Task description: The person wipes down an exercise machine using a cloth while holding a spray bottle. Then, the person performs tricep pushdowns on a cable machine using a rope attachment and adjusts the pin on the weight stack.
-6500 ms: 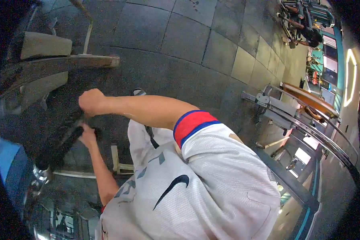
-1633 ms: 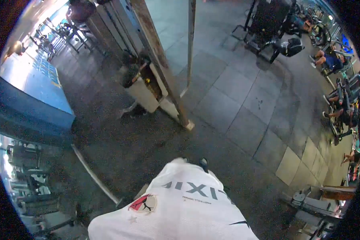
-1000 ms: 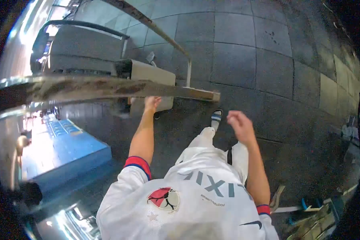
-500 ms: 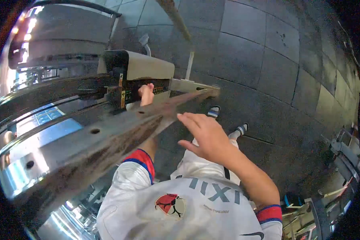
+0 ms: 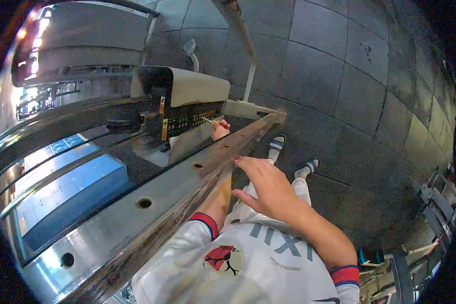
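Observation:
My left hand (image 5: 220, 130) reaches over the far side of a long metal beam (image 5: 172, 185), in front of a machine's control panel (image 5: 190, 120) with rows of small buttons. Its fingers are closed on a thin pale stick with a yellow-orange end (image 5: 215, 121). What kind of stick this is, I cannot make out. My right hand (image 5: 266, 183) is open, thumb apart from the fingers. Its fingertips are at the beam's near edge and seem to touch it; nothing shows in its grasp. Rusty brown wear and several round holes mark the beam.
A cream-coloured cover (image 5: 200, 86) sits above the panel. Metal rails (image 5: 68, 175) and a blue-sided box (image 5: 76, 192) lie left. A bent pipe post (image 5: 245, 50) stands beyond the beam. Grey floor tiles (image 5: 334, 91) spread right, with metal equipment (image 5: 435, 202) at the far right.
My left hand has drawn back right and down from the panel, and the stick shows in it now. My right hand stays by the beam's edge. The view has shifted slightly.

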`<state>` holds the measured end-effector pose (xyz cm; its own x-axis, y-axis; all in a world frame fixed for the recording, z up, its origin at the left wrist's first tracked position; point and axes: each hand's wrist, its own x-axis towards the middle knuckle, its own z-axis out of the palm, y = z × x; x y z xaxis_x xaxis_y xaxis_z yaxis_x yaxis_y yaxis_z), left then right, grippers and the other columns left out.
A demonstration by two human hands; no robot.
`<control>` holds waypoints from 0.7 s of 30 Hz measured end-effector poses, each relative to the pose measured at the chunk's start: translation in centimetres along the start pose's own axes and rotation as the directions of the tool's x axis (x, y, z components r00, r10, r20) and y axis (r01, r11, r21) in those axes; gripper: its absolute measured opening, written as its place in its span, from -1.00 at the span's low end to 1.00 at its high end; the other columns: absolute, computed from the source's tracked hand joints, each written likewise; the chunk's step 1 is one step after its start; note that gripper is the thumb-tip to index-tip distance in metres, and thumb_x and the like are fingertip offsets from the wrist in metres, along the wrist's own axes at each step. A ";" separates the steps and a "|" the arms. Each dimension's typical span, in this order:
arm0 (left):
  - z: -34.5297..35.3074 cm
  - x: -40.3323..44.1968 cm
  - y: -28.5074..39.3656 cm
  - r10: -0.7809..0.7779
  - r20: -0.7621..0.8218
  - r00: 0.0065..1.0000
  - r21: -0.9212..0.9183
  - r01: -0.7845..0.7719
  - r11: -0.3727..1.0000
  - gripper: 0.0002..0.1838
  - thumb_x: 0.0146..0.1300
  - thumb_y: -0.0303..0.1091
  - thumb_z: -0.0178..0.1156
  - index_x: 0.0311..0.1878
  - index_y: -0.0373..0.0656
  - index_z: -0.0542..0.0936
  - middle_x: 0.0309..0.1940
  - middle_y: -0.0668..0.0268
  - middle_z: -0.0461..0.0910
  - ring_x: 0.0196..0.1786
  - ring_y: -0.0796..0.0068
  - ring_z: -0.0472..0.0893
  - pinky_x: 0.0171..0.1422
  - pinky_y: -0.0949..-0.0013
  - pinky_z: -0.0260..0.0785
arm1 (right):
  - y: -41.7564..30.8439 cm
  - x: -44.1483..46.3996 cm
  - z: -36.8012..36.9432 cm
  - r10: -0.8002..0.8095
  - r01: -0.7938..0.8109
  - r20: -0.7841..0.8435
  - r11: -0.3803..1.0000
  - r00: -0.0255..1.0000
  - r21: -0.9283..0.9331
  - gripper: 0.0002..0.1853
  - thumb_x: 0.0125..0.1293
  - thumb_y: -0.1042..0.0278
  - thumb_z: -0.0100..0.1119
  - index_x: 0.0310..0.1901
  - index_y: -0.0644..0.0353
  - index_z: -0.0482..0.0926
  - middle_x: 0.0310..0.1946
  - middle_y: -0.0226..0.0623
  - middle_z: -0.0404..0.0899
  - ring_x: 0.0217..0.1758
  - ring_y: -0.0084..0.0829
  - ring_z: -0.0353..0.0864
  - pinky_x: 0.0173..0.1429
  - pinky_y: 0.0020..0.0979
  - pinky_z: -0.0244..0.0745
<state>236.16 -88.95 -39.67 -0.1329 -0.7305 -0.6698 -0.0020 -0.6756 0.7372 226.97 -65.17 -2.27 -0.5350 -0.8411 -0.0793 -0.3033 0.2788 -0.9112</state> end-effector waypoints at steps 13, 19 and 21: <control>2.5 -1.4 2.3 0.080 0.066 0.995 -0.203 -0.065 0.977 -0.72 0.45 -0.12 -0.18 -0.31 -0.07 0.37 -0.51 0.40 0.45 -0.45 0.55 0.41 -0.31 0.44 0.34 | 0.3 -0.3 -1.4 0.019 -0.018 -0.021 0.999 1.000 0.041 -0.41 0.12 0.18 0.27 0.12 0.29 0.32 0.09 0.00 0.40 0.11 -0.02 0.43 0.17 -0.19 0.36; 3.5 -2.1 2.6 0.094 0.001 0.996 -0.282 -0.090 0.955 -0.72 0.45 -0.15 -0.16 -0.33 -0.08 0.38 -0.51 0.39 0.46 -0.45 0.55 0.43 -0.31 0.44 0.34 | 0.4 -1.3 -1.7 0.070 -0.069 -0.024 0.997 0.997 0.038 -0.42 0.16 0.16 0.24 0.14 0.26 0.31 0.07 0.00 0.41 0.11 -0.02 0.43 0.19 -0.19 0.35; 2.4 -0.9 1.8 0.133 0.017 0.991 -0.310 -0.121 0.943 -0.76 0.44 -0.20 -0.15 -0.32 -0.08 0.38 -0.52 0.39 0.45 -0.46 0.55 0.43 -0.31 0.45 0.35 | 0.5 -1.9 -1.5 0.096 -0.095 -0.019 0.995 0.995 0.039 -0.43 0.16 0.15 0.24 0.14 0.26 0.31 0.08 0.00 0.41 0.13 -0.02 0.42 0.20 -0.19 0.35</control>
<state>233.89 -89.26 -37.48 -0.1493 -0.8120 -0.5643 0.3218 -0.5795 0.7488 226.61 -62.77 -1.93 -0.5764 -0.8017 -0.1583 -0.2203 0.3390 -0.9146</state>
